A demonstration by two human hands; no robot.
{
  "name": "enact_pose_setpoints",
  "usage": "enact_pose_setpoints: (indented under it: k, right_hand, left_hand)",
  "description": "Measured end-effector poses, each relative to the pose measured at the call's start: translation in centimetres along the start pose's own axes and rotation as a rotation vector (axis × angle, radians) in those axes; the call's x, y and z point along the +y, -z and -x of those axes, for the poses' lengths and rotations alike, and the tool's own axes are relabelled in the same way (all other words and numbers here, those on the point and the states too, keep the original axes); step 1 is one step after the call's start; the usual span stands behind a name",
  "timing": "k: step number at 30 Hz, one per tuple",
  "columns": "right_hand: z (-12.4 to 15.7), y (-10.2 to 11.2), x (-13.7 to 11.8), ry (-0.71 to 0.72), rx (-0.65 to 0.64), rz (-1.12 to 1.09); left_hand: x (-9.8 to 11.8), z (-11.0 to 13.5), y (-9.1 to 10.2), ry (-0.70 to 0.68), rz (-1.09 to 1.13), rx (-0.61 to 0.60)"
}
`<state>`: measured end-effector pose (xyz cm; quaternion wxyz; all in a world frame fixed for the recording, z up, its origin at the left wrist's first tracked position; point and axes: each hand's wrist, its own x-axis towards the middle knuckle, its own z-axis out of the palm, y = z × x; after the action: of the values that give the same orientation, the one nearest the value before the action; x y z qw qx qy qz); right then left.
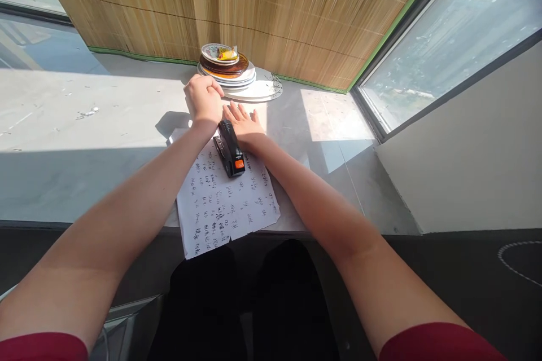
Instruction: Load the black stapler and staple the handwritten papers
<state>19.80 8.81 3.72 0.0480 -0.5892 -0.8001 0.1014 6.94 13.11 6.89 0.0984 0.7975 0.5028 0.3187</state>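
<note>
My left hand (202, 100) is closed in a fist above the far edge of the paper, its back toward me. No object sticks out of it; the inside of the fist is hidden. My right hand (241, 120) lies flat with fingers spread at the paper's far edge, beside a black stapler (231, 146) with an orange patch on its near end. The stapler rests lengthwise on the handwritten paper (212, 203), close to both wrists. That white sheet has uneven edges, and its near end hangs over the front of the ledge.
Behind my hands stands a stack of plates (249, 76) with a small yellow packet (227, 54) on top. A bamboo blind (237, 0) hangs behind it. Scraps (88, 113) lie on the grey ledge (63, 180) at left. A window (449, 56) and white wall (466, 163) bound the right.
</note>
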Motion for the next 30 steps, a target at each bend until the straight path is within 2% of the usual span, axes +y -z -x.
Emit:
enact_pose_setpoints:
  k: [3,6,8,12,15,19,22,26,28,30]
  right_hand:
    - [0.9,0.1,1.6,-0.093,0.008,-0.018]
    - [2.8,0.6,4.3,-0.148,0.012,-0.018]
    - [4.5,1.2,6.5,-0.165,0.029,-0.025]
    - [6.5,2.0,10.2,-0.196,0.056,-0.048]
    - [6.0,1.9,11.5,-0.206,0.077,-0.052]
    - [4.7,1.4,12.5,-0.197,0.113,-0.063]
    - [4.5,1.8,13.6,-0.124,0.232,-0.155]
    - [6.1,3.5,14.2,-0.06,0.48,-0.356]
    - [7.4,4.5,13.3,-0.067,0.485,-0.443]
    - [8.7,5.3,11.8,-0.033,0.394,-0.51]
  left_hand:
    - [-0.6,-0.1,-0.3,0.181,0.069,0.196]
    - [-0.7,-0.1,-1.0,0.216,0.139,0.248]
    - [-0.2,0.1,-1.6,0.117,0.188,0.175]
    - [1.2,0.9,-3.0,-0.156,0.268,-0.054]
    - [1.7,1.4,-4.1,-0.282,0.287,-0.194]
    - [1.2,1.5,-5.2,-0.394,0.177,-0.36]
    - [0.6,1.5,-5.4,-0.424,0.101,-0.408]
    - [0.4,1.4,-5.0,-0.395,0.087,-0.377]
    - [0.5,1.4,-4.9,-0.396,0.078,-0.361]
    - [0.5,1.3,-5.0,-0.425,0.076,-0.364]
